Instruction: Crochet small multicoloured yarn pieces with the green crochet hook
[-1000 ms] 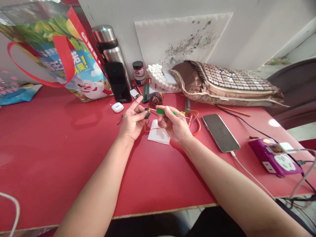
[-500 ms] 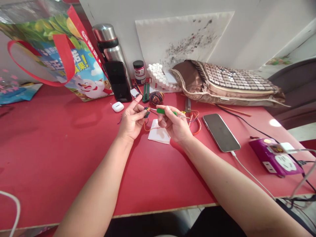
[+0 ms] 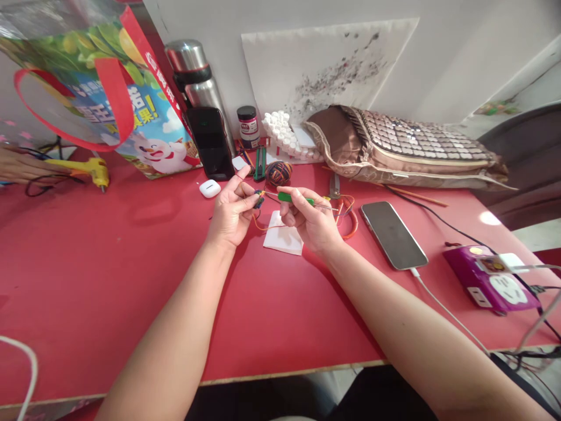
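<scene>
Pinching small blue-and-orange thread piece [image 3: 259, 201]: left grip [image 3: 234, 211] | right grip [image 3: 310, 217] is holding slim green-handled metal tool [image 3: 284, 197] | multicoloured thread ball [image 3: 279, 173] is lying beyond both grips

We are reading only scraps of Chinese lettering, at ten o'clock.
On the shopping bag [image 3: 151, 131] we are making out "王" and "果!", while its red handle [image 3: 117, 96] is covering neighbouring characters. Blurring is defeating us on its red side strip [image 3: 153, 61] and on the jar's label [image 3: 248, 126] toward eleven o'clock.
</scene>
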Motion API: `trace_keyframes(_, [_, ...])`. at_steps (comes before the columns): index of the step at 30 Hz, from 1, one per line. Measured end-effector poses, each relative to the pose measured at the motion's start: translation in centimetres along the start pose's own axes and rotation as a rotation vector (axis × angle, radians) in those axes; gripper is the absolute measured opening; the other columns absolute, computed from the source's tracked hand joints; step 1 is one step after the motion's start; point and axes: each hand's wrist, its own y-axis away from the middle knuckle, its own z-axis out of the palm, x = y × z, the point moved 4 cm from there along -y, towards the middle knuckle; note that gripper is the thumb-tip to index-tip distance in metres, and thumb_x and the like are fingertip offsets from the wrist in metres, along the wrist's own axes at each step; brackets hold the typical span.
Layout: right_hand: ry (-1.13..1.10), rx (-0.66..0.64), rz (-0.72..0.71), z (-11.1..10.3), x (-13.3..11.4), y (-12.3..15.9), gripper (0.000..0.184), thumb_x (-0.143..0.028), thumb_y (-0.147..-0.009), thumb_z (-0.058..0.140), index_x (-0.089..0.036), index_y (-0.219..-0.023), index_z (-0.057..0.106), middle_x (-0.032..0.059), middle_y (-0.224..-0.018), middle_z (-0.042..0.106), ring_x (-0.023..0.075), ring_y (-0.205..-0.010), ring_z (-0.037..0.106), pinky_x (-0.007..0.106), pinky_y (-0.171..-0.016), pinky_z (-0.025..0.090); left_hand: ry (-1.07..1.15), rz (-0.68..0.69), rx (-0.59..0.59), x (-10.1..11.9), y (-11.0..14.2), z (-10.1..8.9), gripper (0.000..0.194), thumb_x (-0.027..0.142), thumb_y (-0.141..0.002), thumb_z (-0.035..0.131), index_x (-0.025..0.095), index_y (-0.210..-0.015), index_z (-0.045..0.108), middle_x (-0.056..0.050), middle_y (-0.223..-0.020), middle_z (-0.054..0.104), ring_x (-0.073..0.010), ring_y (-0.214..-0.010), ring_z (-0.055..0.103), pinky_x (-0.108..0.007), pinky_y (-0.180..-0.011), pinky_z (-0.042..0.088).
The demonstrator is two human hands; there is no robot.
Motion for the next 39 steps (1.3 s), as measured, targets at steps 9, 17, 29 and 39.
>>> trace_keyframes(9, [0.034,-0.018,-0.001,-0.1,0.0,0.1,0.033,-0.053,-0.085,0.090,-0.023,-0.100,0.087,-0.0014,-0.068,0.071,0.0089,-0.051,0.050,0.031,-0.055,0.042,-0.035,-0.006,-0.033,0.5,-0.4,-0.6,0.075,-0.002,-0.066,0.083,0.018,-0.138,0.076,0.005,-0.074,0.068,-0.0073,-0.061,0.064,-0.015,-0.052,0.048])
trace_keyframes(17, [0.030,-0.030,0.034,0.2,-0.1,0.3,0.034,-0.054,-0.081,0.092,-0.023,-0.095,0.088,-0.0010,-0.066,0.071,0.0089,-0.050,0.048,0.029,-0.054,0.040,-0.002,-0.051,-0.042,1.1,-0.2,-0.6,0.057,0.002,-0.062,0.074,0.014,-0.118,0.082,0.001,-0.074,0.072,-0.0097,-0.061,0.063,-0.018,-0.056,0.052])
trace_keyframes(29, [0.050,-0.039,0.052,0.2,-0.2,0.2,0.034,-0.053,-0.080,0.091,-0.022,-0.094,0.087,-0.0017,-0.064,0.069,0.0084,-0.049,0.046,0.029,-0.053,0.038,-0.057,-0.037,-0.003,1.1,-0.4,-0.6,0.051,0.007,-0.062,0.075,0.014,-0.112,0.084,0.002,-0.073,0.070,-0.0073,-0.054,0.058,-0.017,-0.052,0.051])
trace_keyframes(39, [0.019,-0.056,0.081,0.3,-0.5,0.2,0.032,-0.051,-0.077,0.093,-0.022,-0.090,0.088,-0.0015,-0.060,0.069,0.0079,-0.047,0.046,0.028,-0.051,0.036,-0.057,-0.083,0.010,1.2,-0.3,-0.7,0.050,0.007,-0.064,0.076,0.014,-0.113,0.084,0.001,-0.069,0.072,-0.0080,-0.054,0.059,-0.017,-0.054,0.052])
